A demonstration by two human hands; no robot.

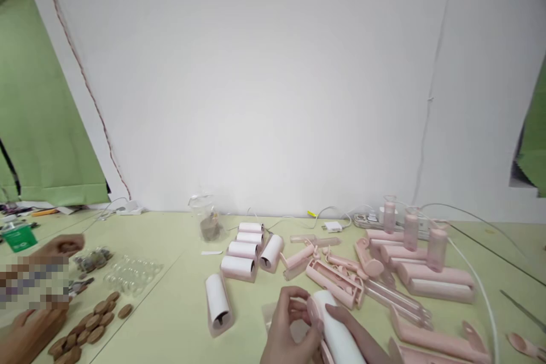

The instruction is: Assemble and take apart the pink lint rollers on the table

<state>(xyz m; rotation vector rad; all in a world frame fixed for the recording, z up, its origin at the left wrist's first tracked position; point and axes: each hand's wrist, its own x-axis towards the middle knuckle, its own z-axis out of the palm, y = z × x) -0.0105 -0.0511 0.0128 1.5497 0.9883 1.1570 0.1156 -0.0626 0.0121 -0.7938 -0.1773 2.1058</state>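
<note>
My left hand [286, 327] is closed, thumb and fingers pinching the pink plastic end piece [314, 308] at one end of a white paper roll [339, 333]. Around the far side of this roll, my right hand [358, 334] is closed, its thumb lying along the white surface. More pink plastic is partly visible beneath the roll, between the hands. Just beyond them lies an open pink holder [335, 284] with a hollow inside. Some of both hands' fingers are hidden by the roll or cut off by the bottom edge.
White rolls [238, 267] in pink trays stand left of centre. Pink holders [439, 281], clear tubes [398, 300] and cables lie right. A plastic bag [209, 224] rests near the wall. At left, a co-worker's hands [40, 324] are beside brown oval pieces [94, 318].
</note>
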